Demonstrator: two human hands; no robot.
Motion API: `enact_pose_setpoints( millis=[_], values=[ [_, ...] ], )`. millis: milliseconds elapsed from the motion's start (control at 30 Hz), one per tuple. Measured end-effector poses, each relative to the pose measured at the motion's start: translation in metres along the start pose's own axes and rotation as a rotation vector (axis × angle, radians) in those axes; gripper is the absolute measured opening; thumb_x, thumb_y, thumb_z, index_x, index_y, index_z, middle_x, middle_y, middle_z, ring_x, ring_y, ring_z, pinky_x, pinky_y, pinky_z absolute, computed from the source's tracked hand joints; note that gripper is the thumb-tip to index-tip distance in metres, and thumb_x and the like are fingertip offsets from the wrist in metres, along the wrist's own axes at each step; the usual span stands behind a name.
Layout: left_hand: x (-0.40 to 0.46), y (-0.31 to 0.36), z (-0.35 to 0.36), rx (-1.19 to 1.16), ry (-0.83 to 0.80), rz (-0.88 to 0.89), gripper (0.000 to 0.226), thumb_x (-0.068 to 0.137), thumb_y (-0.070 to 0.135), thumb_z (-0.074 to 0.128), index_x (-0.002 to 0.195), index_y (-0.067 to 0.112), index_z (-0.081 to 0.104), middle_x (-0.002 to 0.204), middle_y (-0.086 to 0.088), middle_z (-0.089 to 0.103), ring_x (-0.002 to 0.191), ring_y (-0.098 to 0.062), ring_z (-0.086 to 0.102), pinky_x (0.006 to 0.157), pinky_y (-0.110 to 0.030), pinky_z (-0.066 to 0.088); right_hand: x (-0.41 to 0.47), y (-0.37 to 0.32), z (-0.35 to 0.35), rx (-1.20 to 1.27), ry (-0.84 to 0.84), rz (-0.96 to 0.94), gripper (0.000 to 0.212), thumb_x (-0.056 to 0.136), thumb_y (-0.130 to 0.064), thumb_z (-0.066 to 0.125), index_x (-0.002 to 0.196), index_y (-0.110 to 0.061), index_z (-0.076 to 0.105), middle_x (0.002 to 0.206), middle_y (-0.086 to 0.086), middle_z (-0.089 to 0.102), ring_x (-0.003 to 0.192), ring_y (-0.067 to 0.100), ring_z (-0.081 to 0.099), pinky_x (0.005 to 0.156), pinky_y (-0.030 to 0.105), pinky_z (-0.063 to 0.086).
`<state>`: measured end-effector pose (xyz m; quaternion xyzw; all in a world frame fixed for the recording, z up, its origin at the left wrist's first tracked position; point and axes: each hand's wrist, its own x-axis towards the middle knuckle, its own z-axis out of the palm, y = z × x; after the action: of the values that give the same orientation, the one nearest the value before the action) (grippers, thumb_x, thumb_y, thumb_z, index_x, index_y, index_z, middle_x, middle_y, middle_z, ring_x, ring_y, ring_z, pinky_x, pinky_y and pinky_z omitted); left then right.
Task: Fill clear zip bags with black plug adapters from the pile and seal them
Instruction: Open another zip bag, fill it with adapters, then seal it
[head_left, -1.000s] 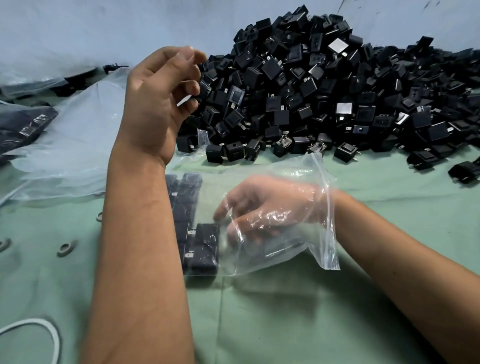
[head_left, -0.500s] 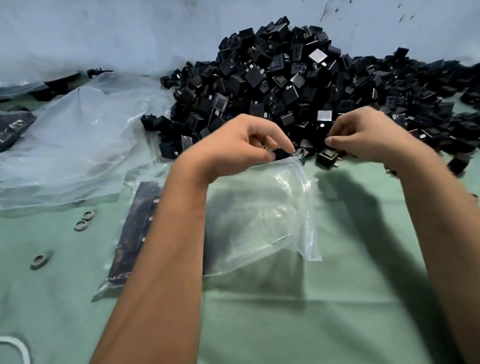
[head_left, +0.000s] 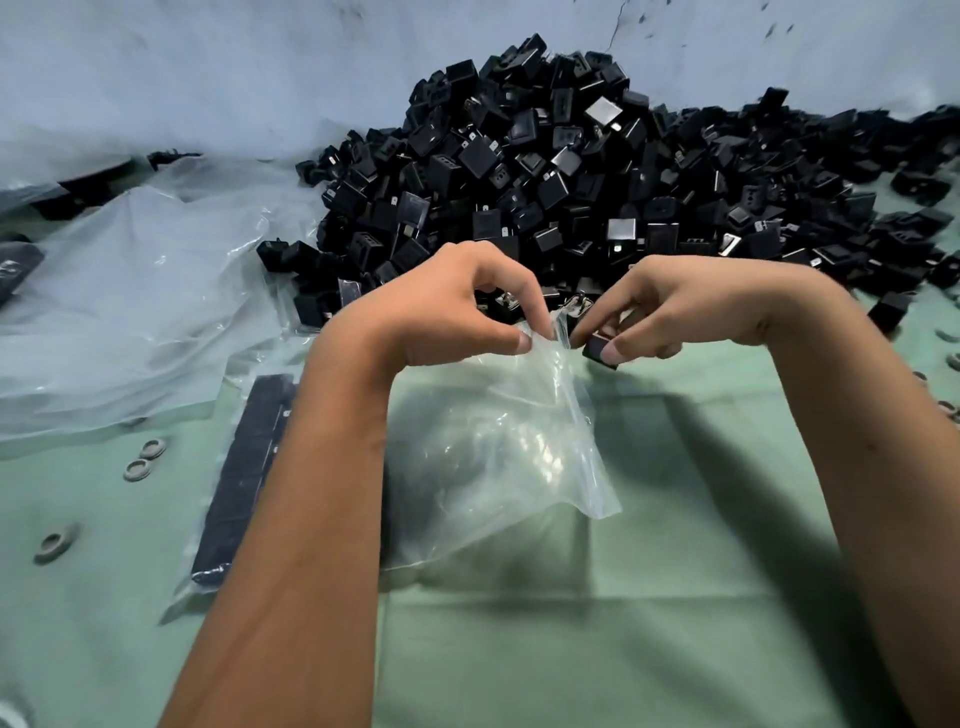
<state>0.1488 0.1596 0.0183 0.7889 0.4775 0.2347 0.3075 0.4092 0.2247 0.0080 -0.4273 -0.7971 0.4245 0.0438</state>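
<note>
Both hands work just below the pile (head_left: 571, 171): left hand (head_left: 447, 312) pinches the mouth of the zip bag (head_left: 498, 447), right hand (head_left: 691, 306) pinches one adapter (head_left: 597, 349) beside it. Film looks limp and slippery, best held at its rim; adapter seems light, rigid.

We see soft, even light from above, with broad forearm shadows on the green cloth (head_left: 675, 649). Glare streaks the clear bag (head_left: 498, 457); wide-angle bending and slight blur affect the edges.

Two hands: left hand (head_left: 447, 306), right hand (head_left: 696, 306). One open clear bag (head_left: 498, 447). One filled bag (head_left: 244, 483). Adapter pile (head_left: 597, 187) uncountable. Three grey rings (head_left: 137, 470) at left.
</note>
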Motion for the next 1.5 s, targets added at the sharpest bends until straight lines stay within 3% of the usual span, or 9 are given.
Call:
enact_pose_setpoints(
  millis=[100,300,667,1000,1100,1167,1333,1400,1500],
  values=[
    [-0.002,0.000,-0.004,0.008,0.011,0.007,0.022,0.080,0.019,0.085,0.083,0.040,0.079,0.117,0.008,0.061,0.116,-0.010,0.058,0.106,-0.041,0.045,-0.003,-0.011,0.008,0.135,-0.226,-0.089,0.030,0.090,-0.002,0.074,0.119,-0.009,0.075,0.074,-0.004,0.068,0.058,0.011,0.055,0.056,0.021,0.048],
    [-0.005,0.001,-0.008,-0.083,0.057,0.040,0.013,0.074,0.020,0.082,0.082,0.030,0.081,0.108,0.001,0.068,0.106,-0.017,0.064,0.091,-0.035,0.053,-0.008,-0.034,0.011,0.155,-0.392,-0.145,0.025,0.088,-0.008,0.069,0.112,-0.002,0.068,0.085,0.012,0.073,0.059,0.017,0.061,0.046,0.022,0.046],
    [-0.005,-0.006,-0.007,-0.066,0.036,-0.028,0.020,0.078,0.007,0.081,0.080,0.027,0.080,0.097,0.010,0.072,0.082,0.002,0.063,0.068,-0.009,0.042,-0.022,-0.058,0.006,0.089,-0.270,-0.120,0.025,0.083,-0.019,0.077,0.108,-0.016,0.075,0.092,0.023,0.069,0.066,0.025,0.067,0.056,0.031,0.057],
    [-0.006,-0.002,-0.008,-0.120,0.055,0.034,0.012,0.073,0.015,0.079,0.081,0.023,0.080,0.099,-0.008,0.072,0.097,-0.029,0.065,0.075,-0.036,0.051,-0.002,-0.058,0.034,-0.016,-0.348,-0.068,0.022,0.096,-0.003,0.069,0.118,-0.006,0.072,0.098,0.004,0.080,0.088,0.029,0.079,0.079,0.032,0.064],
    [-0.006,0.001,-0.008,-0.149,0.062,0.062,0.011,0.072,0.015,0.079,0.081,0.021,0.080,0.101,-0.010,0.071,0.089,-0.024,0.065,0.072,-0.027,0.047,0.004,-0.064,0.045,-0.086,-0.408,-0.136,0.019,0.092,-0.010,0.077,0.112,-0.009,0.075,0.098,0.007,0.079,0.082,0.028,0.077,0.064,0.025,0.061],
    [-0.006,0.002,-0.009,-0.157,0.068,0.069,0.011,0.073,0.012,0.079,0.081,0.021,0.080,0.103,-0.018,0.068,0.085,-0.036,0.062,0.070,-0.035,0.045,0.009,-0.067,0.052,-0.170,-0.398,-0.203,0.022,0.090,-0.019,0.081,0.111,-0.014,0.076,0.095,0.013,0.077,0.070,0.027,0.070,0.055,0.021,0.053],
    [-0.012,0.004,-0.015,-0.246,0.106,0.094,0.012,0.074,0.011,0.078,0.079,0.022,0.080,0.106,-0.030,0.063,0.081,-0.032,0.057,0.072,-0.041,0.039,0.018,-0.070,0.072,-0.116,-0.369,-0.305,0.035,0.089,-0.008,0.079,0.123,-0.016,0.072,0.113,-0.007,0.077,0.105,0.008,0.072,0.087,0.022,0.057],
    [-0.012,0.006,-0.016,-0.274,0.101,0.109,0.017,0.076,0.007,0.078,0.080,0.023,0.080,0.106,-0.030,0.064,0.086,-0.028,0.056,0.073,-0.040,0.040,0.020,-0.072,0.079,-0.154,-0.360,-0.293,0.040,0.086,-0.007,0.081,0.123,-0.020,0.072,0.113,-0.012,0.076,0.105,0.001,0.070,0.088,0.020,0.056],
    [-0.010,0.009,-0.015,-0.277,0.087,0.128,0.021,0.077,0.004,0.079,0.080,0.024,0.080,0.107,-0.030,0.064,0.086,-0.039,0.060,0.073,-0.039,0.040,0.024,-0.070,0.089,-0.158,-0.298,-0.277,0.042,0.084,-0.007,0.083,0.123,-0.020,0.072,0.112,-0.007,0.076,0.103,0.010,0.073,0.089,0.036,0.061]
  ],
)
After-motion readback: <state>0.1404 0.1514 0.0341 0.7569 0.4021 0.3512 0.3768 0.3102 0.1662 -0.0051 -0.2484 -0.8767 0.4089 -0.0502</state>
